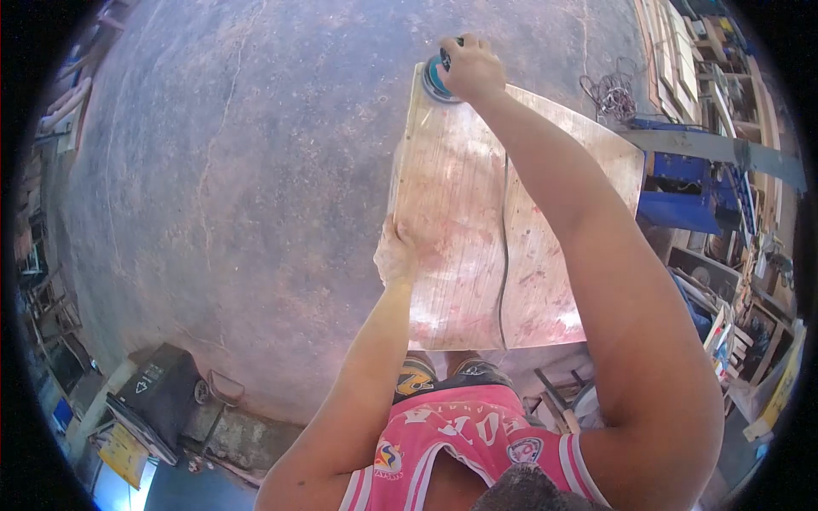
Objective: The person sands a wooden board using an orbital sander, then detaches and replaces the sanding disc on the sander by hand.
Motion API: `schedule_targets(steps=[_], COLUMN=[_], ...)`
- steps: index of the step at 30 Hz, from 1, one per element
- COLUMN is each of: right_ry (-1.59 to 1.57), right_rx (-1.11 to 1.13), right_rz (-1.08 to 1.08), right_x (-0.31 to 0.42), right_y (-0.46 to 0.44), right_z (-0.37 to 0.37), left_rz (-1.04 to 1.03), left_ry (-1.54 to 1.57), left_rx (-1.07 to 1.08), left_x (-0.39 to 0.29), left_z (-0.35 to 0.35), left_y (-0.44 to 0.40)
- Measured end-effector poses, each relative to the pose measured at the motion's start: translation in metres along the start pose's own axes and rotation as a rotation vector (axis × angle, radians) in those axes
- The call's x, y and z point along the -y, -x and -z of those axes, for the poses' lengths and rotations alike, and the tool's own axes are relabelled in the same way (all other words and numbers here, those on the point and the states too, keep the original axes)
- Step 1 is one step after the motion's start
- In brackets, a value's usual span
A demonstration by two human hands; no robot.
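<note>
A pale wooden panel (pixel 456 204) with reddish smudges lies in front of my body. At its far left corner, my right hand (pixel 474 70) is wrapped over a teal and black power sander (pixel 437 79), whose round base sits on the panel's surface. A dark cord (pixel 504 247) runs along the panel from the far side to the near edge. My left hand (pixel 394 252) grips the panel's left edge about midway along, its fingers partly hidden. What holds the panel up is out of sight beneath it.
A grey concrete floor (pixel 281 153) spreads to the left. Coiled wire (pixel 612 94) lies beyond the panel at the right. Wooden planks (pixel 673 60), a blue-framed item (pixel 682 209) and clutter line the right side. A black wheeled bin (pixel 162 392) lies at the lower left.
</note>
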State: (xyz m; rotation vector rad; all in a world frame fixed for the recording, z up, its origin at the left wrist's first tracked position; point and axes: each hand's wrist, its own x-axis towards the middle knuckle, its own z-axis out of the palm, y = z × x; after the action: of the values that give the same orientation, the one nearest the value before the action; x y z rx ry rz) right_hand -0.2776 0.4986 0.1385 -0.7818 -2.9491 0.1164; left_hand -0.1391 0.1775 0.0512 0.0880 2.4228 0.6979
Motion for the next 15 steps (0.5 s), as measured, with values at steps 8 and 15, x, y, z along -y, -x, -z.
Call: schedule_targets(steps=[8,15], right_ry=[-0.011,0.030], right_rx=[0.032,-0.056], right_rz=[0.095,-0.063], right_x=[0.021,-0.007], right_y=[0.042,-0.011], right_z=[0.009,-0.003], left_rz=[-0.031,-0.030], left_ry=[-0.029,-0.017], left_rx=[-0.027,-0.034], left_x=[0.001,0.005], left_z=[0.001,-0.004], left_y=[0.001,0.000])
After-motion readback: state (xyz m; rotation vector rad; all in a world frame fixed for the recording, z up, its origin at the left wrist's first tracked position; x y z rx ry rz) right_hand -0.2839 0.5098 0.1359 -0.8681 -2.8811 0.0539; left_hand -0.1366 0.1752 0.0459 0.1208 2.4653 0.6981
